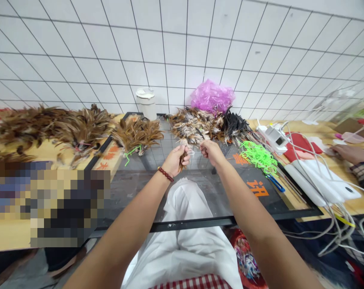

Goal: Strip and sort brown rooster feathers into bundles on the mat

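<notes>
From left to right: brown feathers lay heaped on the wooden bench; beside them, a smaller bundle stood before the white cup. The left hand, above the dark tabletop, grasped a brown tuft, which showed between thumb and curled fingers, on the side facing the right hand. The pile of mixed feathers lay just beyond both hands. The right hand hung near the tuft, its fingers curled in; whether they pinched anything could not be told. Farther right lay green cords, a blue cutter and a co-worker's hand.
</notes>
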`<move>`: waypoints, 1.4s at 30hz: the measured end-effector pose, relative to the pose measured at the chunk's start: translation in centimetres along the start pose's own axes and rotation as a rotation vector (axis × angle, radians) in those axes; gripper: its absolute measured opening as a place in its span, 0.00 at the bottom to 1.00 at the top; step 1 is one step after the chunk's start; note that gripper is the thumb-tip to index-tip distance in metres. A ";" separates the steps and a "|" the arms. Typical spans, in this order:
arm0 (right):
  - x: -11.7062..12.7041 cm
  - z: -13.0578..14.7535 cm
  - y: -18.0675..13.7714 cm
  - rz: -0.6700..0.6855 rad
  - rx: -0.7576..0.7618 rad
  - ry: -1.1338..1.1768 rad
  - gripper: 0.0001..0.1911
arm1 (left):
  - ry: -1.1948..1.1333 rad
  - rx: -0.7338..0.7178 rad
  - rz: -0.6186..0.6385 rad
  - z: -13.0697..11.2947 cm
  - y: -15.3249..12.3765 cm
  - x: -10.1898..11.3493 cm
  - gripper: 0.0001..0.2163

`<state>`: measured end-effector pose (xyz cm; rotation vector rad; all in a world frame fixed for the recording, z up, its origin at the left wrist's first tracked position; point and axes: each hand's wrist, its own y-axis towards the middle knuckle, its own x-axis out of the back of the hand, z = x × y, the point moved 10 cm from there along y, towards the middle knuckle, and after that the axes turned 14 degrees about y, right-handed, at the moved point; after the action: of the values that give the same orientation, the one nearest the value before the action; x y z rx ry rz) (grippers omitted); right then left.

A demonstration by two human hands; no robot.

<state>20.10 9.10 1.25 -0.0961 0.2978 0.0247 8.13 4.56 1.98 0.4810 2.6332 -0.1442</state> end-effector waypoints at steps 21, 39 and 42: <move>-2.0 0.9 -0.7 0.118 0.102 -0.039 0.18 | 0.054 -0.096 -0.195 -1.1 0.1 2.3 0.12; -3.5 3.8 -2.2 0.191 0.529 -0.423 0.10 | 0.181 0.119 0.051 1.5 -0.2 -0.5 0.12; -3.4 4.6 -2.5 0.162 0.626 -0.475 0.08 | 0.160 0.142 0.062 1.5 -0.3 -0.5 0.10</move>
<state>18.25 7.01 6.84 0.5508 -0.1713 0.1120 9.09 3.89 0.84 0.6454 2.7724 -0.2849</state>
